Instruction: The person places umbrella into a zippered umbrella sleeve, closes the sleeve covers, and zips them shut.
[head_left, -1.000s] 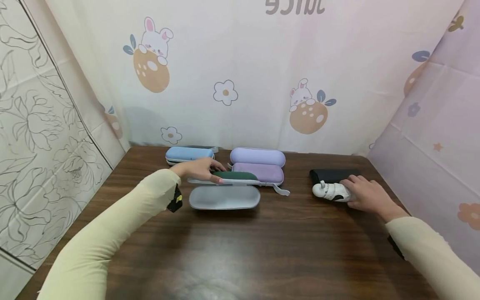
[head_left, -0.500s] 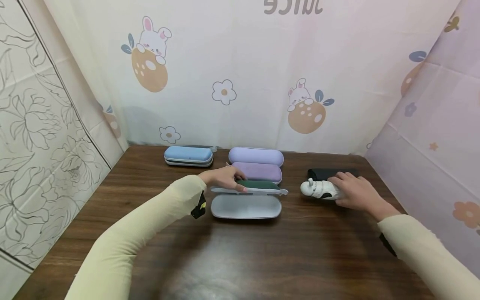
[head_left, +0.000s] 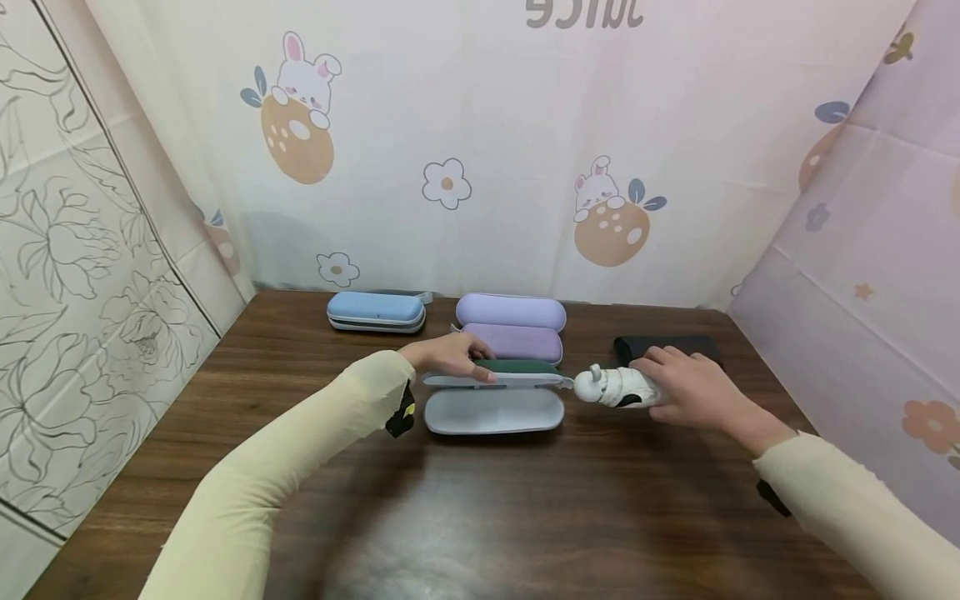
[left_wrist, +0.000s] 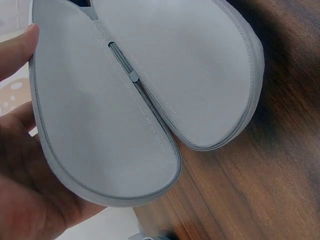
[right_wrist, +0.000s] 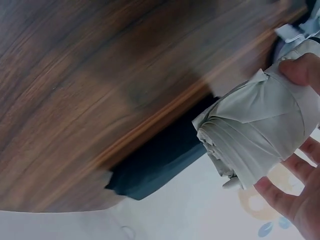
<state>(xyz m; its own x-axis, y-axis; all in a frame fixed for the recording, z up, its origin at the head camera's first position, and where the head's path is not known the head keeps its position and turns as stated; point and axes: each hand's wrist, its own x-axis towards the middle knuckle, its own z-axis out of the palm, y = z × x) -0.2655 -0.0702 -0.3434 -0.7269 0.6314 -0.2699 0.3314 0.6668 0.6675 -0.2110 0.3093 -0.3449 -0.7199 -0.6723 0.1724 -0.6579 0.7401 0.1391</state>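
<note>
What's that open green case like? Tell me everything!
The case is long with rounded ends, dark green outside and pale grey inside, and looks like stitched fabric. It is open, its near half facing up and its back half tilted up. The left hand holds the back half, thumb in front. A pale strap pokes out at its right end. Whether it touches the table is unclear.

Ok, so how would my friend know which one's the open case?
Find the brown table, then the two purple cases near its back edge. Just on their near side is the open case, with the left hand gripping one half. Unlike those purple ones, it's spread open, showing its pale grey inside.
</note>
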